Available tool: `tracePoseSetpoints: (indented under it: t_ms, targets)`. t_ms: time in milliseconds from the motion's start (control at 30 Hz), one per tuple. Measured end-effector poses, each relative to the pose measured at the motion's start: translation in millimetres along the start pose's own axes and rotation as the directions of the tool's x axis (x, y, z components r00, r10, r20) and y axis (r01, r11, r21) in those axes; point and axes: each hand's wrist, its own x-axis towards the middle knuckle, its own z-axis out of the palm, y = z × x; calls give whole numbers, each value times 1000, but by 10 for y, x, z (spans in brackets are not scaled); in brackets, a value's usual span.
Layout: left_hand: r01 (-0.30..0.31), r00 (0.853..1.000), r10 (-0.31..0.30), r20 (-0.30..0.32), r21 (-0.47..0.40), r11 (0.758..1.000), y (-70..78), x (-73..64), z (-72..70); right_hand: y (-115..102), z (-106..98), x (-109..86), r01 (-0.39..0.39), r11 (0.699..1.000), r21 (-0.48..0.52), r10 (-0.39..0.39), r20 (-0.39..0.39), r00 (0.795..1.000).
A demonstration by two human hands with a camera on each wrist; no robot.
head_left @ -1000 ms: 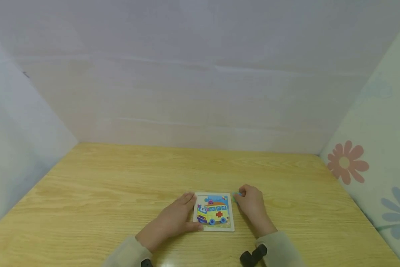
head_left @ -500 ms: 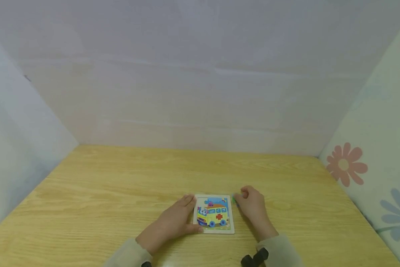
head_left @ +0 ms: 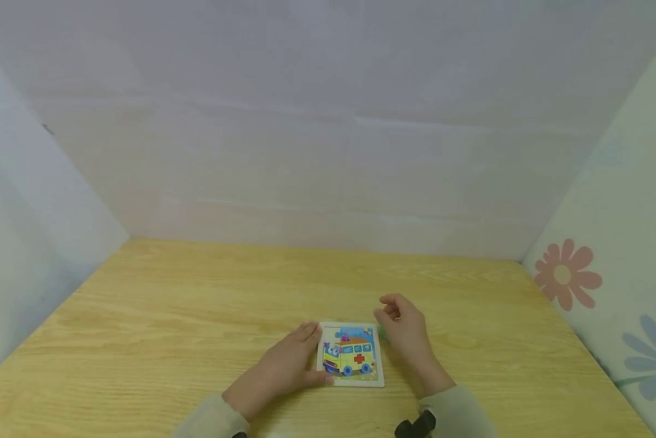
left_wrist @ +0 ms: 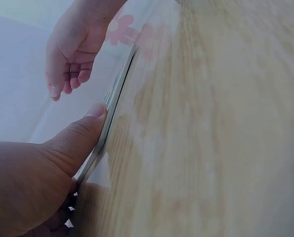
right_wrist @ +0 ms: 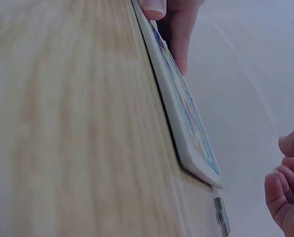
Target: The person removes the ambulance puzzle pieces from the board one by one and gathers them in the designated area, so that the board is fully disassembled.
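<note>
A small square jigsaw puzzle (head_left: 355, 356) in a white frame shows a yellow ambulance; a pale bare patch lies at its upper left. My left hand (head_left: 281, 368) holds the frame's left side, thumb on the near edge and fingers at the far left corner. In the left wrist view the thumb (left_wrist: 82, 128) presses the frame's edge. A loose puzzle piece (right_wrist: 222, 216) lies on the table just beyond the frame's right side, mostly hidden in the head view. Above it hovers my right hand (head_left: 407, 328), its fingers loosely curled with nothing visible between them (right_wrist: 290, 192).
The wood-grain table (head_left: 196, 304) stretches out around the puzzle. A pale draped wall (head_left: 328, 152) closes off the back, and a flower-printed wall (head_left: 607, 243) stands at the right. Each wrist wears a small black device (head_left: 415, 424), partly seen.
My right hand's fingertips, earlier at the loose puzzle piece, have lifted off it and shifted slightly left and away. My left hand keeps its hold on the puzzle. The head view has tilted slightly.
</note>
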Motion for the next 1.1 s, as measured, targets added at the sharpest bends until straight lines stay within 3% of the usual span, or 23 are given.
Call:
tracePoseSetpoints:
  t_ms: [233, 433, 600, 833, 1100]
  targets:
    - [10, 1000, -10, -2, 0, 1000, 11, -1, -2, -46, 48, -22, 95, 994, 54, -98, 54, 994]
    - [7, 1000, -7, -2, 1, 1000, 14, -1, -14, -41, 91, -26, 151, 987, 49, -157, 151, 976]
    - [-1, 1000, 1, -5, -2, 1000, 15, -3, -15, -5, 107, -19, 211, 977, 23, -209, 262, 942]
    - [-4, 1000, 4, -5, 8, 1000, 10, -1, -4, 61, 130, 13, 251, 967, -41, -214, 398, 892]
    - [-13, 1000, 14, -8, 11, 1000, 16, -6, -10, 97, 163, 29, 339, 937, -81, -264, 469, 843]
